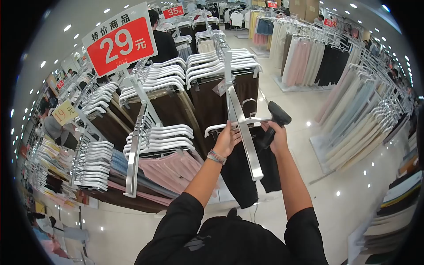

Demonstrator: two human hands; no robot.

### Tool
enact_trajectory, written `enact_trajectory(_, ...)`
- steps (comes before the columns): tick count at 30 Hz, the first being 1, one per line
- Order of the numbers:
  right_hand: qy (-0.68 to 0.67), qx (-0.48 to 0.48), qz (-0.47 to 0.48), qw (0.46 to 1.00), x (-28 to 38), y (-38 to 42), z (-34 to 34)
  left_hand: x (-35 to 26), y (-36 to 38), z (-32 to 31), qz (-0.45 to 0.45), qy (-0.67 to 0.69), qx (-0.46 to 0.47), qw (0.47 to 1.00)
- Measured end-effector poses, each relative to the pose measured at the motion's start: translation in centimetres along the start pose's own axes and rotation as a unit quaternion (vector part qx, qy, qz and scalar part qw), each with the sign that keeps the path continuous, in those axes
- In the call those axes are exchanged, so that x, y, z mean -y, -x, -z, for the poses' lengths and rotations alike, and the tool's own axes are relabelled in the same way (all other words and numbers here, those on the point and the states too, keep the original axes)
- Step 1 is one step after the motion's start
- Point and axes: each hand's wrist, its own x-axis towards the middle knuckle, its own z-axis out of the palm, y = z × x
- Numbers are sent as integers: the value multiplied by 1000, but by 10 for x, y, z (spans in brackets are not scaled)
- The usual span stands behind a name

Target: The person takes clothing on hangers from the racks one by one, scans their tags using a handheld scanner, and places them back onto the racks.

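Observation:
Black trousers hang from a white hanger under the end of a chrome display rail. My left hand is closed on the hanger, its fingers partly hidden behind the rail. On the other side of the rail, my right hand grips a black handheld barcode scanner, its head tilted up and to the right. The scanner's handle points down toward the trousers. My right fingertips are close to the hanger's right end.
Racks of brown trousers and pink trousers on white hangers stand ahead and left. A second chrome rail juts toward me below a red price sign. More clothing racks line the right, beside a shiny floor.

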Motion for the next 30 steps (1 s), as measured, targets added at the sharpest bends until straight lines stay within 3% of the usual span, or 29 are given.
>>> enact_trajectory(6,37,12,-47,998,-28,-51,-28,-9,-51,44,-12,64,-74,995)
enact_trajectory(15,-3,2,-98,995,-75,-91,0,-14,-66,60,-5,-14,-155,988)
enact_trajectory(26,40,105,-181,977,-45,-77,16,-14,-29,53,-60,-134,-338,930)
enact_trajectory(30,10,120,-175,977,-27,-59,44,34,17,81,-57,-132,-367,919)
